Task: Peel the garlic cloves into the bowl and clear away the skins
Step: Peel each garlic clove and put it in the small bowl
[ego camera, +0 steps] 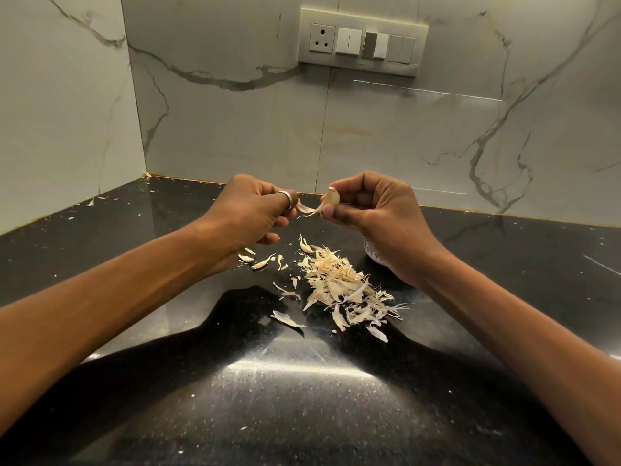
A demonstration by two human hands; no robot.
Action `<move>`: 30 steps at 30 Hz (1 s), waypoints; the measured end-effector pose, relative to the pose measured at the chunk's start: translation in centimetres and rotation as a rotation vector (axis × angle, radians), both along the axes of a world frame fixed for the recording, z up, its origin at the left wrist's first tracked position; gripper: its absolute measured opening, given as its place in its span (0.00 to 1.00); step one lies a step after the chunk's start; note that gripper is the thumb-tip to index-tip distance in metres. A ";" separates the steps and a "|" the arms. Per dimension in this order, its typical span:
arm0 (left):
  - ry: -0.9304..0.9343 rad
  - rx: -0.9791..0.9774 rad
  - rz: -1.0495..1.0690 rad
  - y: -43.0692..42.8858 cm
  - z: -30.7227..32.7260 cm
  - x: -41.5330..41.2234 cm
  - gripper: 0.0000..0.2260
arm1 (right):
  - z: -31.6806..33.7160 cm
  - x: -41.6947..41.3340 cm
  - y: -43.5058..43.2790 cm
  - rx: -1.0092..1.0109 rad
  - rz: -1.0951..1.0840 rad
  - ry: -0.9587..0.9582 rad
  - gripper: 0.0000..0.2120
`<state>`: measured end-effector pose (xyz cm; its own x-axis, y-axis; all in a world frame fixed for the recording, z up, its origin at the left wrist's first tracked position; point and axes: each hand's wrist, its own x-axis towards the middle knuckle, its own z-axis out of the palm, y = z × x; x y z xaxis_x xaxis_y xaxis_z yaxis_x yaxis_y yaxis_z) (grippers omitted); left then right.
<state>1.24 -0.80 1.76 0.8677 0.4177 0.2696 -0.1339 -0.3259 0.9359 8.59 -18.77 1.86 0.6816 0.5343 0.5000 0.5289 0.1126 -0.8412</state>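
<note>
Garlic clove [331, 199], part-peeled: right hand [376, 210] pinches it above skin pile [342, 287]; left hand [255, 210] pinches its loosened skin strip [307, 208]. Pile large, uncleared, on tabletop [168, 230].

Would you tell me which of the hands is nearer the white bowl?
Right. The right hand is directly over the bowl, partly hiding it; the left hand sits farther left.

No readable text — no labels, brands or numbers anywhere.
</note>
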 end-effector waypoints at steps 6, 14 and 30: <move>-0.015 0.023 0.057 0.4 0.3 0.1 0.09 | 0.2 0.0 -0.2 -0.034 -0.041 -0.052 0.12; -0.030 0.100 0.085 1.0 1.2 -0.4 0.11 | -0.1 0.8 -0.3 -0.063 -0.110 -0.156 0.11; -0.104 0.307 -0.131 0.3 0.9 -0.7 0.05 | -1.0 1.7 0.1 -0.135 -0.183 -0.346 0.11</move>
